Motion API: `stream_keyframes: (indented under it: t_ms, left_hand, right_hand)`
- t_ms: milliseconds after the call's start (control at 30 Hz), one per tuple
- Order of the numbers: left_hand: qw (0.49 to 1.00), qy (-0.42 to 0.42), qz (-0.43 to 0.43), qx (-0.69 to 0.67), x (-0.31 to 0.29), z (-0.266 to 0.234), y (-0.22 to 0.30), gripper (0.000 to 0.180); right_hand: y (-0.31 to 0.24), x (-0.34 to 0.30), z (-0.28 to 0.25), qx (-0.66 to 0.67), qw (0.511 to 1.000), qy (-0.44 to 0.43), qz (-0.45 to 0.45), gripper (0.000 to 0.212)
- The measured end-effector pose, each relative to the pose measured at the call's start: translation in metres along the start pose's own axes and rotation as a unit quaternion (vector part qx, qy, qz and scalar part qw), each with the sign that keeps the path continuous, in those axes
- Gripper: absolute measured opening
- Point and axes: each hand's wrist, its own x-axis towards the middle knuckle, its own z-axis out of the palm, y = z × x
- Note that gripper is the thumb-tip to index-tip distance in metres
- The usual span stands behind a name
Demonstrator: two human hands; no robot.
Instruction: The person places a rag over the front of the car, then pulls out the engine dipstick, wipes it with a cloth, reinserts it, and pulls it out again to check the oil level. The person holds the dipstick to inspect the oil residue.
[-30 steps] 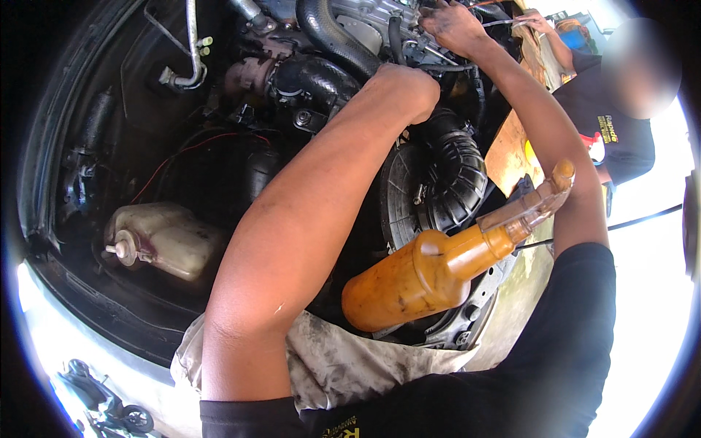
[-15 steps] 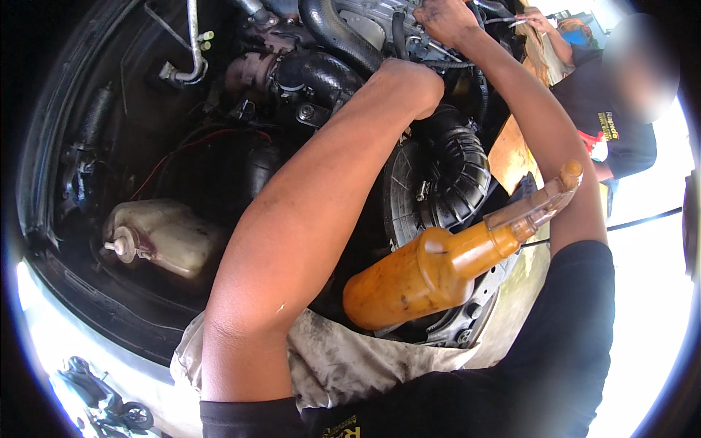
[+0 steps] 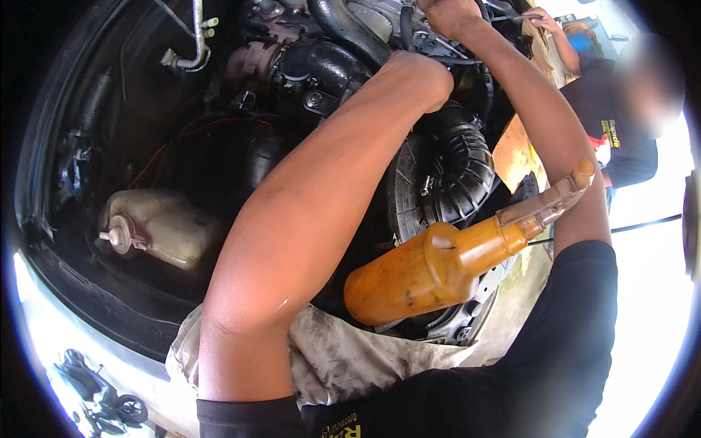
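R hand [image 3: 447,13] was clamped on engine part near black hose [image 3: 350,33]; L grip hidden, can't tell. Best kept elbow off orange bottle [image 3: 438,266].

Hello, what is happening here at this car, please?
A person leans over an open engine bay, both arms reaching deep among the black hoses. The right hand works near the top of the engine; the left hand is hidden behind the left arm. An orange bottle with a clear spout lies near the ribbed air hose. A dirty rag covers the front edge. Another person stands at the far side.
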Motion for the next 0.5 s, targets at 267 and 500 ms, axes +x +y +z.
stream_keyframes:
  t_ms: [267,500]
  left_hand:
    - [0.999,0.043,-0.014,-0.001,-0.006,0.007,-0.002,0.027]
    - [0.999,0.032,0.025,0.007,-0.003,0.003,-0.003,0.028]
  right_hand:
    - [0.015,-0.004,0.018,0.027,0.993,0.069,-0.09,0.015]
    - [0.017,-0.008,0.028,0.007,0.996,0.026,-0.08,0.009]
